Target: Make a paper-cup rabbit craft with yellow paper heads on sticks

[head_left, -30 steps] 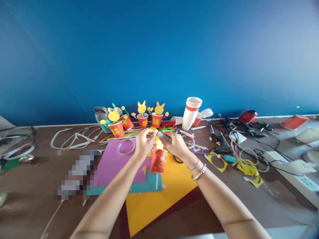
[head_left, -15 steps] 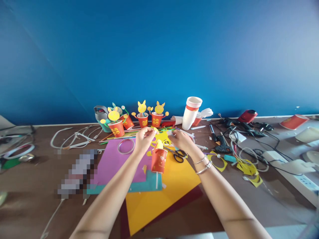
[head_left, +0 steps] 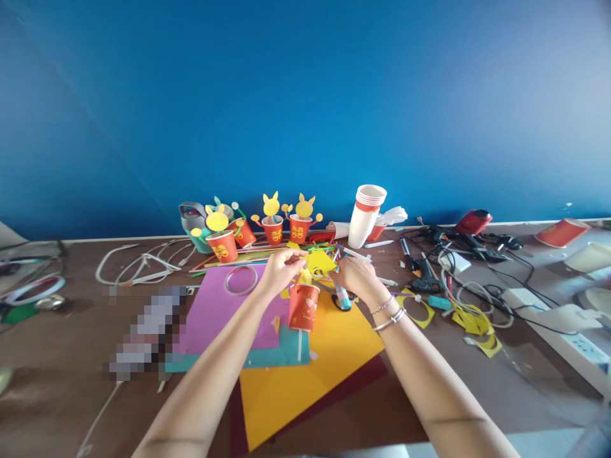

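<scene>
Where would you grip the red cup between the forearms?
Probably the red cup's side wall, below the rim, coming from the right. Yellow paper shows above the rim, so avoid the top. The left forearm crowds the left; the orange sheet side has more room. It tapers downward, so squeeze lightly.

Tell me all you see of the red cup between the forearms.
The cup is red, seemingly paper, with a pale heart printed on its side. It stands wide end up where the purple sheet, teal sheet and yellow sheet meet. A yellow piece shows above its rim; whether attached, I can't tell. A white strip shows at its foot. The left hand is close by, not visibly gripping it.
</scene>
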Demonstrator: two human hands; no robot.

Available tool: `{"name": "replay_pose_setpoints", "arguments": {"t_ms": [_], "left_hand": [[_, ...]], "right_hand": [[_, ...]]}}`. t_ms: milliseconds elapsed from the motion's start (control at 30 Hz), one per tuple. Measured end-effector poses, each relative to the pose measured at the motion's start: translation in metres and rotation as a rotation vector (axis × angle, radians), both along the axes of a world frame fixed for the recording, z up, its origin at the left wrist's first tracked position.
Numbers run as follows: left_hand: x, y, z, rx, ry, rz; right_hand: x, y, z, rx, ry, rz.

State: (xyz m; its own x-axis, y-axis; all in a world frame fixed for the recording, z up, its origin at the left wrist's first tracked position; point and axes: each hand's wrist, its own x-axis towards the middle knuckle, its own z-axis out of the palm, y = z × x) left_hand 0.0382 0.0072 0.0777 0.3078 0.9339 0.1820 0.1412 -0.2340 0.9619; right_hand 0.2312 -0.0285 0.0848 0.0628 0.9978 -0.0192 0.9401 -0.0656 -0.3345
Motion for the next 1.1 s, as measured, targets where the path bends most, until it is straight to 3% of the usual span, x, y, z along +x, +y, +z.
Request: {"name": "replay_pose_setpoints", "arguments": {"t_ms": [167, 267, 400, 533, 700, 833, 967, 1100], "left_hand": [[0.002, -0.005, 0.001, 0.064, 0.146, -0.035], [0.003, -0.006, -0.002, 0.072, 0.155, -0.034], [0.004, -0.006, -0.008, -0.064, 0.285, 0.088], [0.004, -0.005, -0.015, -0.292, 0.402, 0.088], [0.001, 0.004, -0.023, -0.415, 0.196, 0.058], [-0.002, 0.007, -0.019, -0.518, 0.056, 0.000], [0.000, 0.002, -0.009, -0.491, -0.090, -0.084], [0.005, -0.005, -0.001, -0.442, -0.098, -0.090]], "right_hand": [[-0.018, 0.003, 0.003, 0.085, 0.697, 0.148], [-0.022, 0.008, -0.004, 0.119, 0.882, 0.172], [-0.018, 0.012, -0.011, 0.217, 0.906, 0.095], [-0.015, 0.016, -0.016, 0.276, 0.893, 0.059], [-0.014, 0.020, -0.021, 0.320, 0.878, 0.074], [-0.015, 0.019, -0.018, 0.323, 0.870, 0.062], [-0.016, 0.016, -0.012, 0.316, 0.897, 0.110], [-0.017, 0.013, -0.009, 0.356, 0.921, 0.171]]}}
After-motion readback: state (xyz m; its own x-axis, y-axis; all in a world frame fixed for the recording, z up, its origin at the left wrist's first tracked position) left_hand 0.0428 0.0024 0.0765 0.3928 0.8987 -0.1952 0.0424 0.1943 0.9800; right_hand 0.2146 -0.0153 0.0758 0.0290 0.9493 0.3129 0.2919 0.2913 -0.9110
